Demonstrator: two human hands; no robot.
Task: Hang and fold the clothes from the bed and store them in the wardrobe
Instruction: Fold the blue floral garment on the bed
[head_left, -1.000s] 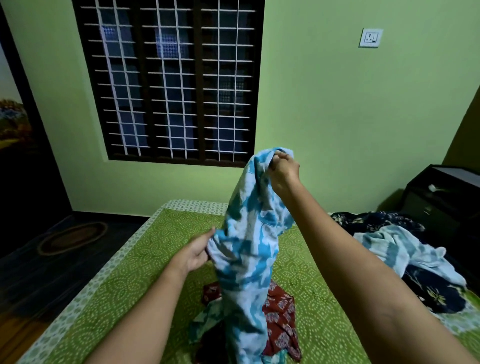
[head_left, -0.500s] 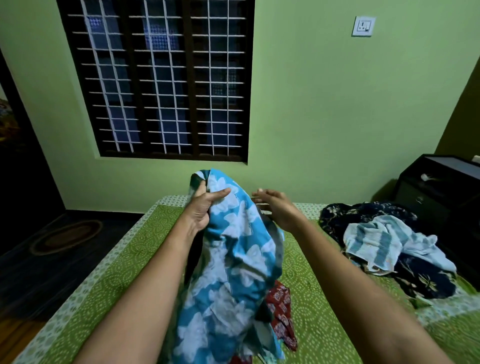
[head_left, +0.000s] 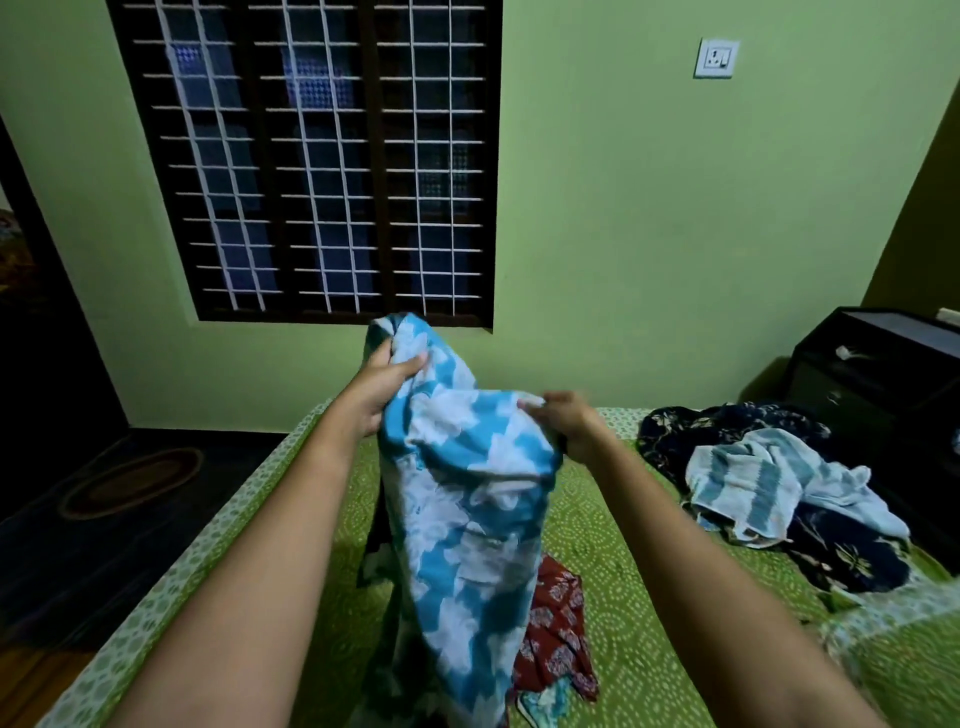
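A blue garment with white flower print (head_left: 467, 530) hangs in front of me above the bed (head_left: 613, 551). My left hand (head_left: 382, 387) grips its top edge, thumb over the cloth. My right hand (head_left: 566, 421) holds the cloth lower and to the right, a little blurred. Under the hanging cloth a red patterned garment (head_left: 556, 634) lies on the green bedspread. At the right of the bed lies a heap: a dark floral garment (head_left: 852, 561) with a blue-and-white striped towel (head_left: 748, 478) on top.
A barred window (head_left: 322, 156) fills the green wall ahead. A dark cabinet (head_left: 883, 374) stands right of the bed. Dark floor with an oval mat (head_left: 130, 483) lies to the left. No wardrobe is in view.
My left hand went up from the cloth's lower side to its top edge. My right hand let go of the top, came down, and now holds the cloth on the right.
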